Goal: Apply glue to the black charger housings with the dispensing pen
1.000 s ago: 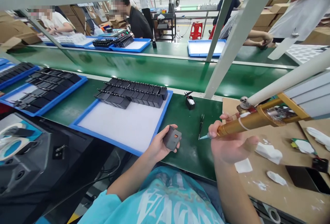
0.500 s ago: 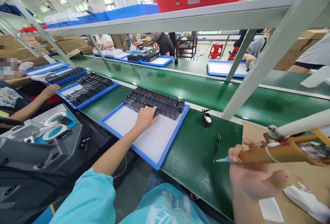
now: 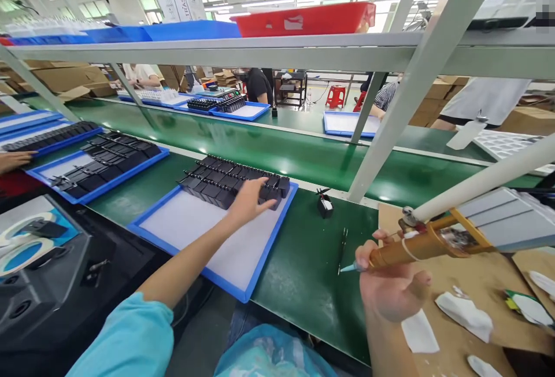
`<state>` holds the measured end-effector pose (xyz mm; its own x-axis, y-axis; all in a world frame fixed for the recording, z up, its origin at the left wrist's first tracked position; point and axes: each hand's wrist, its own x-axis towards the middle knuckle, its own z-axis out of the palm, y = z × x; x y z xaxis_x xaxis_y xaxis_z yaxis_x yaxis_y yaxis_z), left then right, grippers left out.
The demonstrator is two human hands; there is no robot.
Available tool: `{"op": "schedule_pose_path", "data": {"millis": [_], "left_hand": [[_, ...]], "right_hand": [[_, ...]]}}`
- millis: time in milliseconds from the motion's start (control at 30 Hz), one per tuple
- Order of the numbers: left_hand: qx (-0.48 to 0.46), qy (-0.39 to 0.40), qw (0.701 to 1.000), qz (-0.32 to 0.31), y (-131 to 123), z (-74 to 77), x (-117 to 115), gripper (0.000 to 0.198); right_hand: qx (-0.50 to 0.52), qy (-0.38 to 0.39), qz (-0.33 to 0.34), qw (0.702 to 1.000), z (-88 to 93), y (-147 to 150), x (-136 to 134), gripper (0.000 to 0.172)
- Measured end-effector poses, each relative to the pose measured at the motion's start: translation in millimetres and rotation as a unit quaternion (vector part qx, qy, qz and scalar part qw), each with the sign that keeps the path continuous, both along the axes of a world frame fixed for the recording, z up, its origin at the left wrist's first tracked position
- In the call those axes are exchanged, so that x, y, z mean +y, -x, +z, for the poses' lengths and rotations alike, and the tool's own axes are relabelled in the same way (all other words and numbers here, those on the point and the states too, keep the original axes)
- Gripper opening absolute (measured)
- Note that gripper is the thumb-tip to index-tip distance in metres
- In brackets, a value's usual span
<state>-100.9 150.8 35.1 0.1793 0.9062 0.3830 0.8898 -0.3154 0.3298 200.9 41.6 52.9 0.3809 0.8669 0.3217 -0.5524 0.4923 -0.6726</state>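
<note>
The left hand [image 3: 247, 206] hangs in over the black boxes [image 3: 212, 186], fingers and thumb well spread, one box showing in the gap; whether skin meets plastic, I can't tell from here. And over on the right, the right hand [image 3: 390, 284] has its fingers curled round the front of a gold dispenser [image 3: 405, 254], thumb sticking out, pale blue nozzle [image 3: 349, 268] pointing left!

The boxes stand packed in rows along the far side of a blue-rimmed tray [image 3: 269, 244], its near part showing bare white lining. Just right of that tray, on the green table [image 3: 295, 278], sits a lone black box with white inside [image 3: 325, 206], and nearer lie the tweezers [image 3: 342, 250], right by the nozzle tip. White scraps [image 3: 463, 314] dot the brown cardboard at the right. Left again, another tray [image 3: 125, 178] of boxes, and beyond it, a co-worker's hand [image 3: 17, 160] at the far left edge!
</note>
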Motion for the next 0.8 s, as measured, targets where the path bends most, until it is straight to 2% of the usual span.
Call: {"op": "schedule_pose_path", "data": {"millis": [67,167,267,333,433,533,700,800], "left_hand": [[-0.071,0.092,0.989,-0.087,-46,-4.2,10,0.088],[-0.107,0.209,0.96,-0.152,-109,-19.5,29,0.115],[-0.144,0.216,0.954,-0.149,-148,-32.8,47,0.123],[-0.151,0.204,0.958,-0.134,-158,-34.9,53,0.119],[-0.135,0.207,0.958,-0.148,-151,-28.5,48,0.111],[-0.117,0.229,0.942,-0.216,-124,-16.9,27,0.109],[-0.136,0.333,0.875,-0.325,-72,3.1,-19,0.09],[-0.147,0.389,0.83,-0.371,-56,11.1,-42,0.079]], "right_hand": [[-0.005,-0.003,-0.003,1.0,0.1,1,0,0.046],[-0.013,-0.01,-0.009,1.0,-0.7,1,0,0.045],[-0.024,-0.009,-0.018,1.0,-1.6,2,0,0.045],[-0.029,-0.008,-0.028,0.999,-1.7,2,0,0.045],[-0.026,-0.007,-0.03,0.999,-0.9,4,-1,0.045],[-0.021,-0.012,-0.019,1.0,0.5,5,-3,0.043],[-0.03,-0.011,-0.005,0.999,1.2,5,-6,0.043],[-0.033,-0.01,-0.003,0.999,1.3,5,-7,0.044]]}}
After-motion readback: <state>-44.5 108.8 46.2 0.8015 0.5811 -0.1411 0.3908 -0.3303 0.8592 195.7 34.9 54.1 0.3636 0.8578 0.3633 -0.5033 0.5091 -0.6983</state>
